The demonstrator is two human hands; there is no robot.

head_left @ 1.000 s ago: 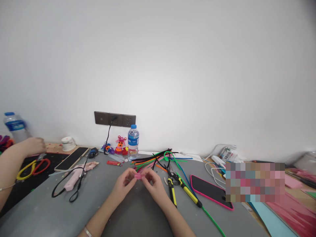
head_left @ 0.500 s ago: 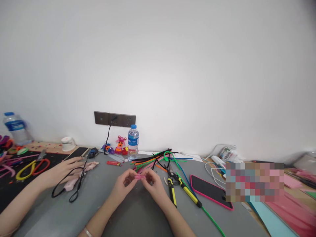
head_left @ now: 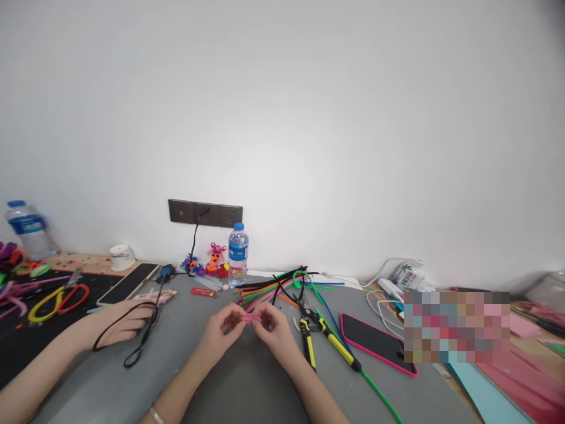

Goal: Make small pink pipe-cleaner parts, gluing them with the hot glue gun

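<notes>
My left hand (head_left: 219, 333) and my right hand (head_left: 274, 330) meet above the grey table (head_left: 247, 383), both pinching a short pink pipe cleaner piece (head_left: 249, 318) held level between the fingertips. Just behind them lies a pile of coloured pipe cleaners (head_left: 276, 282). Yellow-handled pliers (head_left: 318, 335) lie right beside my right hand. A bracelet sits on my left wrist.
Another person's hand (head_left: 119, 321) rests on a pink glue gun with a black cord (head_left: 139, 335) at the left. A water bottle (head_left: 238, 254), small pipe cleaner figures (head_left: 214, 262), a pink-cased phone (head_left: 377, 343), a tablet (head_left: 128, 284), scissors (head_left: 57, 297) and coloured paper sheets (head_left: 507, 383) surround the area.
The other person's hand came from the far left to the glue gun and now covers it. My own hands have hardly moved with the pink piece.
</notes>
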